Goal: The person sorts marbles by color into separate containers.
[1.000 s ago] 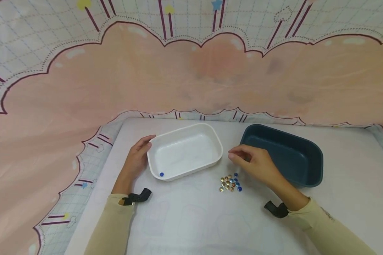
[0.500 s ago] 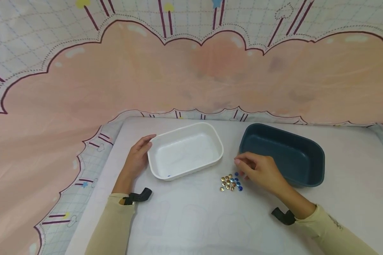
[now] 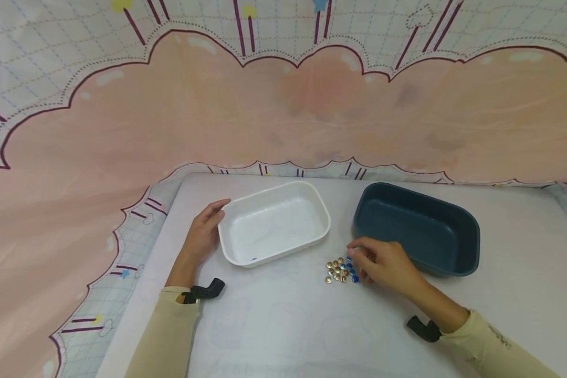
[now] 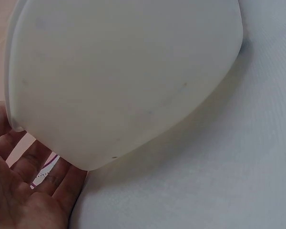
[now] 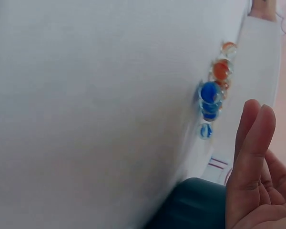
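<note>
My left hand holds the left end of a white rectangular tray, fingers at its rim and outer wall. In the left wrist view the fingers lie against the end of the tray. A sliver of a blue marble shows inside, behind the near wall. My right hand hovers at the right side of a cluster of glass marbles, loosely bent and holding nothing. Amber and blue ones lie together; in the right wrist view blue marbles are nearest its fingertips.
A dark blue-green tray stands behind the right hand, with bare floor inside. White cloth covers the table. A patterned peach curtain hangs along the back and left side.
My right hand has moved toward me, down to the marbles' right side. The blue marble in the white tray has rolled rightward along its near wall. My left hand stays in place.
</note>
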A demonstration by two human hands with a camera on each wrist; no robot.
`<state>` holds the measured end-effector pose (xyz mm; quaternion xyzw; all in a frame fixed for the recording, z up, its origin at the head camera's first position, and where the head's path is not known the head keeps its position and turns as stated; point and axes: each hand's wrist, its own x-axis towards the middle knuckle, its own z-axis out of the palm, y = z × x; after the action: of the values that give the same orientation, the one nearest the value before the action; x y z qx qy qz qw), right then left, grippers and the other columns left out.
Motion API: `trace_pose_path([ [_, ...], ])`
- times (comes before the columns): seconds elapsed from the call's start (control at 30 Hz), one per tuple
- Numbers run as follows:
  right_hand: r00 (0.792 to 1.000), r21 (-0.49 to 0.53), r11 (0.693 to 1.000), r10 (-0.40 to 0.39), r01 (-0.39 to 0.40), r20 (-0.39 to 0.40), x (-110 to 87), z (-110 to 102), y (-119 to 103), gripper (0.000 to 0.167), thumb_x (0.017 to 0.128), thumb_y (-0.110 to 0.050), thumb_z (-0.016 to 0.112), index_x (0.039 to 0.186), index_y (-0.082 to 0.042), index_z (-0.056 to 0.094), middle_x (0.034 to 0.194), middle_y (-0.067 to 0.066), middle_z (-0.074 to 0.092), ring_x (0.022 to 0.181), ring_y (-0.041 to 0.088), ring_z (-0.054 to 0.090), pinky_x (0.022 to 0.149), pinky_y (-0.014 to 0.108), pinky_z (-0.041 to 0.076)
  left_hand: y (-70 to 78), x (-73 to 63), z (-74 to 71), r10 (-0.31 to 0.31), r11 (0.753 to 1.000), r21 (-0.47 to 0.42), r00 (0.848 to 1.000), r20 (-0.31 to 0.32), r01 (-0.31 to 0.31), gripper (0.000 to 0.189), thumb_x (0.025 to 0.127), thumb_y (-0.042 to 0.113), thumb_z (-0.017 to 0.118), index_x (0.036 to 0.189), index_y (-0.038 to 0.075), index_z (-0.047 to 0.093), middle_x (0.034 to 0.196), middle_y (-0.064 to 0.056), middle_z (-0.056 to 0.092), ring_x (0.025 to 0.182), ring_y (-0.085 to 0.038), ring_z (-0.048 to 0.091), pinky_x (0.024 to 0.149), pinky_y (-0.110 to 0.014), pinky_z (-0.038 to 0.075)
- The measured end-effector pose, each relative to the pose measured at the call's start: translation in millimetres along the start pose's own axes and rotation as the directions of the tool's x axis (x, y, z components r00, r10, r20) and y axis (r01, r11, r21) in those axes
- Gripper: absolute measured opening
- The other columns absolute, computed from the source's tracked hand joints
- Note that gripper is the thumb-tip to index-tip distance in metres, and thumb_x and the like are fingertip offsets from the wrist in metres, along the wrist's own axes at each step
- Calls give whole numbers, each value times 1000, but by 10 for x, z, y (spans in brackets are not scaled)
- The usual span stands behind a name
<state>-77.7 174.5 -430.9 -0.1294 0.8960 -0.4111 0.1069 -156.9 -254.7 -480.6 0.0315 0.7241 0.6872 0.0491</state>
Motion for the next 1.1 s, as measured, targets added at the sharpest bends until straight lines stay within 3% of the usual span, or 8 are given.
trace_pose_path([
  [0.27, 999, -17, 1000, 25, -25, 38, -43, 64, 58, 31, 103, -33, 61, 123, -11, 68, 63, -6, 64, 52, 11, 61, 53, 26, 52, 10, -15, 25, -29, 1000, 10, 1000, -4, 29, 44, 109, 31, 48, 149, 11, 50, 155, -8, 47, 132, -11, 54, 102, -16, 49],
  [0.53, 992, -23, 997, 71, -69, 102, -40, 124, 106, 32, 105, -26, 58, 132, -9, 63, 66, -4, 61, 51, 11, 59, 51, 27, 53, 15, -4, 31, -6, 1000, 14, 1000, -7, 6, 43, 109, 30, 48, 148, 11, 51, 154, -7, 49, 131, -11, 55, 103, -16, 49],
  [1.1, 989, -32, 994, 110, -108, 99, 2, 173, 145, 21, 101, -10, 62, 121, -5, 63, 65, -2, 60, 50, 12, 60, 49, 25, 53, 11, -5, 13, -28, 1000, 12, 1000, -7, 28, 43, 109, 31, 47, 148, 13, 50, 155, -6, 47, 133, -11, 53, 103, -16, 48],
])
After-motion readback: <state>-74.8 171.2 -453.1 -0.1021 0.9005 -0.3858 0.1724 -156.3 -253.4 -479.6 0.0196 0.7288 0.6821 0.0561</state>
